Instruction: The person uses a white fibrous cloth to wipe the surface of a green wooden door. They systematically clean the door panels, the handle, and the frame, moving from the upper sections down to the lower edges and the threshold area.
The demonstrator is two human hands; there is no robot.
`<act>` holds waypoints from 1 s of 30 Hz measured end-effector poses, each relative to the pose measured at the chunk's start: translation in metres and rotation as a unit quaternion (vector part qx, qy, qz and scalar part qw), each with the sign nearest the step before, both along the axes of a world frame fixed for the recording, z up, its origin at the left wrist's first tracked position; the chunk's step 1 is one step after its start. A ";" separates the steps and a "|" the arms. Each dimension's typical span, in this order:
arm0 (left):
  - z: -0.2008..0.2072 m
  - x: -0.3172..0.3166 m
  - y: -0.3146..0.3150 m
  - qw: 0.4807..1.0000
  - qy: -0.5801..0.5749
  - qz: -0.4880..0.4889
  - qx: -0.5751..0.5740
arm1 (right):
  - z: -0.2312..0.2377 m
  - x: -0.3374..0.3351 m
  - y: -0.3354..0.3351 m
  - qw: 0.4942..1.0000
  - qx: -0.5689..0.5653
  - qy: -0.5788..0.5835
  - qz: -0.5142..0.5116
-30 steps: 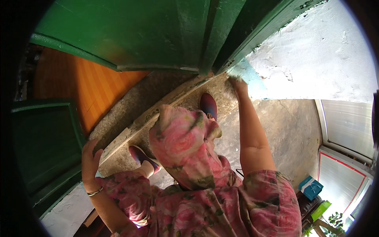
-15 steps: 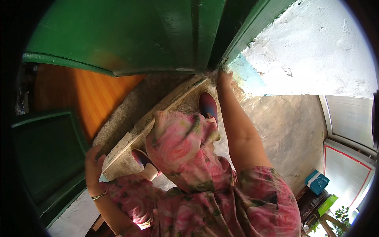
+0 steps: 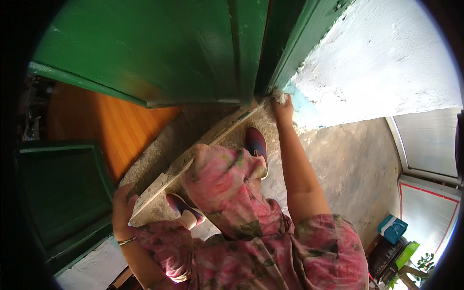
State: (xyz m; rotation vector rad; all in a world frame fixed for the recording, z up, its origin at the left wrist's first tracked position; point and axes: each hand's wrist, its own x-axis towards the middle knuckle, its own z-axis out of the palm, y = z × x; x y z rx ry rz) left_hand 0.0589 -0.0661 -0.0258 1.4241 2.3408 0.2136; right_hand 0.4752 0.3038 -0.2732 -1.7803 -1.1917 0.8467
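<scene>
My right hand [image 3: 284,114] reaches far forward, its fingers closed on a pale, crumpled rag [image 3: 279,97]. The rag is pressed low against the green door frame [image 3: 296,50], where the frame meets the far end of the worn threshold [image 3: 180,166]. Part of the rag is hidden by my fingers. At the left, my left hand [image 3: 123,208] holds nothing. Its fingers are apart, close to the edge of a dark green door panel [image 3: 65,195]; I cannot tell whether they touch it.
A tall green door [image 3: 159,53] stands ahead, with an orange floor [image 3: 116,130] beyond the threshold. A white wall [image 3: 382,63] with flaking paint rises at the right. A teal box [image 3: 392,228] sits at the lower right. My shoes [image 3: 255,143] rest on rough concrete [image 3: 338,159].
My right hand has shifted slightly right at the frame's foot, and the rag in it now shows more plainly. The whole view has tilted a little; my left hand stays beside the panel.
</scene>
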 end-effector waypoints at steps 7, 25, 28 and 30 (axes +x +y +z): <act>-0.002 0.002 -0.011 0.999 0.022 -0.013 0.045 | 0.212 0.024 0.004 0.935 0.330 0.055 0.115; 0.001 0.006 -0.016 0.999 0.032 0.002 0.022 | 0.184 0.016 0.008 0.832 0.498 -0.173 0.172; -0.001 0.006 -0.010 0.998 0.047 -0.019 0.036 | 0.131 0.017 0.005 0.883 0.415 -0.136 0.174; -0.006 0.005 -0.011 0.996 0.062 -0.033 0.047 | 0.128 0.016 0.004 0.895 0.395 -0.118 0.169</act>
